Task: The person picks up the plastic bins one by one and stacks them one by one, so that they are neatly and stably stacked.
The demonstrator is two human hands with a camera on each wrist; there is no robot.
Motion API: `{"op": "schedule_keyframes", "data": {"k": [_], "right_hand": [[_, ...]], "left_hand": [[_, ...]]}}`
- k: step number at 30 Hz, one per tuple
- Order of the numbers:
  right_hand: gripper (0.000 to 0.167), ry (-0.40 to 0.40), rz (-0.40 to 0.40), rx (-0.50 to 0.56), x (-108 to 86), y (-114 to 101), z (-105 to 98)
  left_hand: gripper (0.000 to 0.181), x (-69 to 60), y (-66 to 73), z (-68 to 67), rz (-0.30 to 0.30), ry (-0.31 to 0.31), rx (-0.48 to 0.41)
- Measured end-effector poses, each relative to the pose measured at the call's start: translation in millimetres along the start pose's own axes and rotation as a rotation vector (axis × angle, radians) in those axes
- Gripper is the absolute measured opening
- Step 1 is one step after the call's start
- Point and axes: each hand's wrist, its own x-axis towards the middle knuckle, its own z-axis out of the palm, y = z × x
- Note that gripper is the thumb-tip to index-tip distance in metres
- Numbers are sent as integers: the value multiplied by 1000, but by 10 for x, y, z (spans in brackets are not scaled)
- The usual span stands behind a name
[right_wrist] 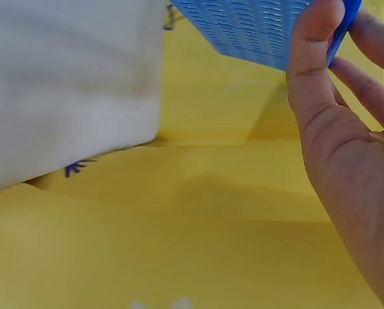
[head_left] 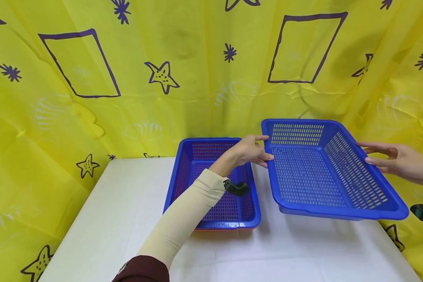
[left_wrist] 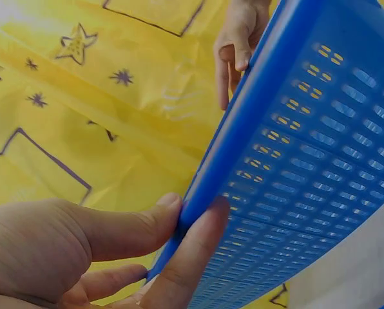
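Between them my two hands hold a blue plastic basket (head_left: 303, 176) with slotted walls and floor, raised and tilted above the right part of the table. My left hand (head_left: 250, 150) pinches its left rim, and the left wrist view shows the thumb (left_wrist: 131, 232) and fingers on either side of that rim. On the opposite side my right hand (head_left: 402, 162) grips the right rim; the right wrist view has its thumb (right_wrist: 311, 71) over the edge. A second blue basket (head_left: 229, 224) rests on the table beneath my left forearm, with a reddish layer visible under its rim.
A white-covered table (head_left: 127, 199) carries the resting basket. Yellow curtain (head_left: 183, 113) with dark star and frame drawings hangs close behind and along both sides. Dark bands (head_left: 236, 188) sit at the wrists.
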Motion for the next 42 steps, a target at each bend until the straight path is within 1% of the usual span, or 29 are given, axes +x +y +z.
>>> {"op": "schedule_keyframes", "data": {"k": [5,8,16,19,23,26,32,34,38,42], "right_hand": [[58,21,-36,76,-37,-60,-61],[58,33,-47,93,-45,-84,-69],[58,14,-22,75,-24,-124,-33],[59,4,-15,55,-11,-160,-17],[60,-2,-16,26,20,-234,21],[58,-4,-26,38,44,-301,63],[57,-24,-96,78,129,-477,152],[57,-29,-115,73,158,-547,192],[57,-47,-136,98,216,-690,289],[56,-68,-143,116,263,-852,390]], "left_hand": [[84,-70,79,-18,28,3,-54],[83,-107,109,-22,29,13,-67],[84,-187,145,-60,21,28,-60],[84,-219,156,-92,33,27,-49],[83,-272,166,-142,50,38,-62],[83,-324,174,-199,64,41,-67],[85,-476,193,-369,90,37,-38],[85,-537,194,-437,97,37,-24],[84,-665,195,-575,106,48,-6],[83,-808,199,-717,109,73,11]]}}
